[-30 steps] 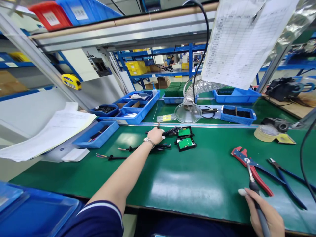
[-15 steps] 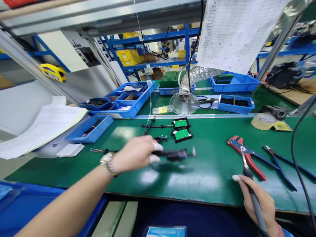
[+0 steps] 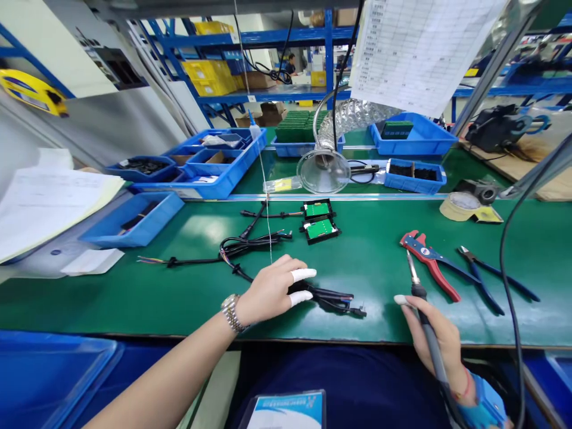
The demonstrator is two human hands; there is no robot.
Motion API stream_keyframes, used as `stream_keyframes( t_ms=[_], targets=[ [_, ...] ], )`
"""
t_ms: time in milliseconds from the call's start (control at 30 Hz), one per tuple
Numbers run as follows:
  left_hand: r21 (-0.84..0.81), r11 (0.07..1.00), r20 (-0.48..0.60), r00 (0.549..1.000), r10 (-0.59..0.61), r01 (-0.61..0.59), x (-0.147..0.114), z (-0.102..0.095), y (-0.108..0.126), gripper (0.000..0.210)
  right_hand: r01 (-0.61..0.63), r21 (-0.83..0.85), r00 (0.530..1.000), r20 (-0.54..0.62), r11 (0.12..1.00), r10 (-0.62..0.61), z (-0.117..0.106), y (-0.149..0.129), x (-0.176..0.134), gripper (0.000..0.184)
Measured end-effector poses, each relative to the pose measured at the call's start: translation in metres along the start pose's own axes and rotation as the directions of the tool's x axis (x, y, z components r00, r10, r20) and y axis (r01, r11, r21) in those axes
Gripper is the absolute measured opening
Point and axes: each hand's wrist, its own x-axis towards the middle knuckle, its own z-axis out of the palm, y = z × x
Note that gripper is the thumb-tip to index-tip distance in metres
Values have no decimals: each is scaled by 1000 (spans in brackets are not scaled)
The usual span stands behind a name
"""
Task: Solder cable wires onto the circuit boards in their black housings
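Note:
White finger cots cover fingertips of my left hand [image 3: 274,289], which is closed around a bundle of black cables [image 3: 333,298] low over the green bench. The bundle's wire ends and plug point right. Another coiled black cable [image 3: 250,243], with bared coloured wires at its left end, lies behind that hand. Two black cases with green circuit boards [image 3: 320,228] sit beyond it, the rear one joined to a cable. My right hand [image 3: 435,339] grips a soldering iron [image 3: 426,322] like a pen, its tip pointing up and away, near red-handled wire strippers [image 3: 431,265].
Blue-handled cutters [image 3: 482,280] lie right of the strippers, with a tape roll [image 3: 465,205] behind. A fume-extraction funnel [image 3: 324,171] hangs above the rear bench. Blue parts bins [image 3: 134,220] line the left and back. A thin wire [image 3: 263,173] hangs down in front.
My left hand has moved the cable bundle lower and toward the bench's front edge, uncovering the coiled cable behind. My right hand still holds the soldering iron. The camera view has shifted.

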Motion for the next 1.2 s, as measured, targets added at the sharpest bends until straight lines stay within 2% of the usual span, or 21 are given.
stream_keyframes(
  t_ms=[233,367,467,600,700,800,900,1033,1133,1200],
  targets=[
    [-92,987,-53,990,130,-135,4,16,29,26,47,101,993,106,994,-58,13,-23,8,26],
    [-101,986,-78,989,123,-131,-15,9,36,24,49,141,985,158,989,-71,14,-27,3,32],
    [-37,991,-5,992,129,-130,-30,6,37,29,39,213,969,232,976,-89,15,-31,0,33],
    [82,991,129,987,92,-104,-38,12,32,34,-19,307,946,314,952,-82,19,-36,2,34],
    [114,990,170,983,68,-88,-37,17,28,35,-49,333,940,333,942,-69,18,-37,5,33],
    [141,989,153,988,29,-51,-42,12,22,35,-43,359,933,348,932,-91,13,-37,5,36],
    [176,984,91,995,-33,17,-56,-4,16,32,-35,384,917,379,923,-123,10,-35,2,41],
    [274,954,3,992,-125,120,-80,-23,6,23,-17,411,862,467,911,-195,13,-31,-1,50],
    [289,949,56,987,-151,129,-89,-15,-4,25,13,411,820,518,912,-245,19,-31,2,51],
    [214,967,67,986,-154,136,-90,-3,-13,24,21,412,812,524,911,-256,22,-32,5,46]
  ],
)
